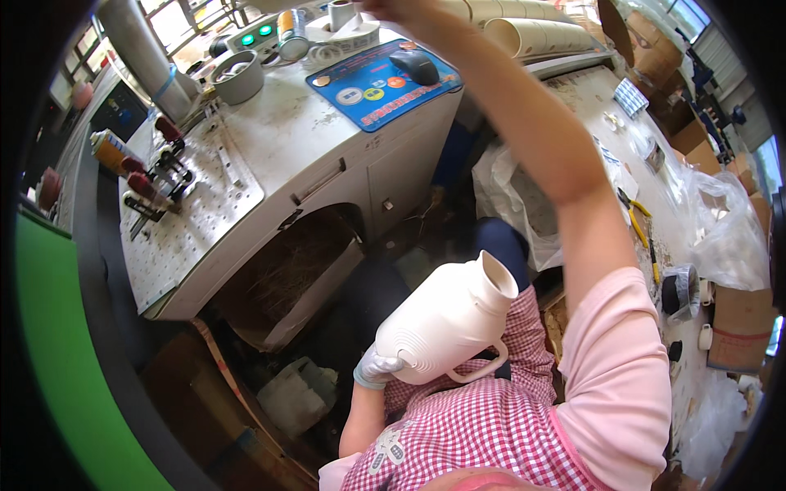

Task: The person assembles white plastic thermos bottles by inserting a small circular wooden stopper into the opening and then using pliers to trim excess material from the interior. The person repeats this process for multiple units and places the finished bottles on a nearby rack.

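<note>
A white plastic jug (438,323), like a vacuum flask's outer shell, lies tilted above my lap. Its open spout points up and to the right, and its loop handle (485,367) hangs on the near side. My left hand (377,367), in a pale glove, is closed around the jug's lower end, with some fingers hidden behind it. Across the top right my bare right arm stretches far forward. Only part of my right hand (396,8) shows at the upper edge, near a roll of tape (342,14); its fingers are cut off from view.
Ahead stands a white workbench (286,131) bearing a blue mouse pad (372,90), a black mouse (415,67), a grey round container (237,78) and red-handled toggle clamps (151,176). On the right table lie yellow-handled pliers (634,214) and plastic bags (725,233). A green panel (70,360) borders the left.
</note>
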`<action>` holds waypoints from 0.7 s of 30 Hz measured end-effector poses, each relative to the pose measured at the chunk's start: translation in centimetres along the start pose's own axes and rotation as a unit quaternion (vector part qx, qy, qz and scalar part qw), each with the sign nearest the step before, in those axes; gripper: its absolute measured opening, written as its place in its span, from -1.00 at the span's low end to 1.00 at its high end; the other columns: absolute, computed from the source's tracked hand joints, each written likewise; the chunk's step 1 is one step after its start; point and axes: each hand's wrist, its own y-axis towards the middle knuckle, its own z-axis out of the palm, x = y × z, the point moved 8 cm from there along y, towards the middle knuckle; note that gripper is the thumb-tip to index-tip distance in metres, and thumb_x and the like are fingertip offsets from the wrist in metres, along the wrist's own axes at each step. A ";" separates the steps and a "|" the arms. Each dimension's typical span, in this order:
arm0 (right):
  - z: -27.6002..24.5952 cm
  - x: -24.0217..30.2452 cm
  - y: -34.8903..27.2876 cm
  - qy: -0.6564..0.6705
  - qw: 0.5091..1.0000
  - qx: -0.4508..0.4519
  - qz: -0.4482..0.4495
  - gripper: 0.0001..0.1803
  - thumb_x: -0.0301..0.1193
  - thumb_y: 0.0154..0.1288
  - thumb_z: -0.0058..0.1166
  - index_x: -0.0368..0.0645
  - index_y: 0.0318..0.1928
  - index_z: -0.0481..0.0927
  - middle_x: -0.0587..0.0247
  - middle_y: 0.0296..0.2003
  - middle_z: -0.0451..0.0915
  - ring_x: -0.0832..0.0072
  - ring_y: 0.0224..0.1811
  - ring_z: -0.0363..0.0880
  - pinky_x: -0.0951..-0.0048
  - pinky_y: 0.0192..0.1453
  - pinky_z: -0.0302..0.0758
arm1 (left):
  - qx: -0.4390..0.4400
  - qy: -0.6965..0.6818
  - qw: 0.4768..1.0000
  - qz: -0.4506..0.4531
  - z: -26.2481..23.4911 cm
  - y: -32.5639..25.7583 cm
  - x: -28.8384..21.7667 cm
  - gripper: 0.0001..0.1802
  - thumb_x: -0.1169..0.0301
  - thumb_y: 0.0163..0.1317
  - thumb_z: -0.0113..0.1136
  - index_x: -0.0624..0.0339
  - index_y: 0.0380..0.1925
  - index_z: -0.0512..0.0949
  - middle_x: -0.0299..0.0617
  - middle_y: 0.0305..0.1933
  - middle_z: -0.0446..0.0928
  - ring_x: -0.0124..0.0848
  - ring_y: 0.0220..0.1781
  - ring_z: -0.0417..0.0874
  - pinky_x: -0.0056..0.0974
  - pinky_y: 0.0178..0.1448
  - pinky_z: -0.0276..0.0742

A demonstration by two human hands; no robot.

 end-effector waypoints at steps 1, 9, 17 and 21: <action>-6.7 0.1 -0.6 0.012 0.999 -0.025 -0.015 -0.70 -0.23 0.52 -0.05 -0.13 -0.02 0.65 0.23 -0.32 0.68 0.52 -0.50 0.56 0.45 -0.40 0.56 | 0.007 -0.001 1.000 -0.012 -0.3 0.3 0.3 0.06 0.39 -0.07 0.60 0.38 0.48 0.30 -0.04 0.39 0.52 -0.20 0.41 0.53 -0.08 0.49 0.39; -34.6 -1.9 -0.6 -0.646 0.712 -0.272 -0.031 -0.59 -0.22 0.44 -0.08 -0.29 -0.08 0.70 -0.25 -0.16 0.74 -0.24 -0.05 0.71 -0.14 0.07 0.59 | 0.041 0.003 0.995 -0.089 -2.0 2.1 2.8 0.07 0.39 -0.08 0.60 0.39 0.48 0.29 -0.03 0.41 0.51 -0.19 0.42 0.52 -0.07 0.50 0.38; -32.9 -9.3 3.2 -0.667 0.680 -0.304 0.006 -0.57 -0.33 0.53 -0.24 -0.38 0.01 0.65 -0.30 -0.03 0.71 -0.13 0.06 0.72 -0.10 0.18 0.61 | 0.030 0.012 0.993 -0.112 -2.5 2.1 3.4 0.08 0.40 -0.06 0.61 0.44 0.48 0.27 0.01 0.43 0.49 -0.18 0.43 0.51 -0.06 0.50 0.38; -29.6 -12.7 3.4 -0.677 0.699 -0.225 0.053 -0.48 -0.25 0.55 -0.19 -0.48 0.20 0.54 -0.35 -0.01 0.69 -0.18 0.10 0.69 -0.09 0.22 0.59 | 0.026 0.008 0.993 -0.117 -3.0 1.7 3.4 0.09 0.40 -0.06 0.63 0.44 0.49 0.25 0.02 0.43 0.48 -0.18 0.43 0.51 -0.06 0.50 0.39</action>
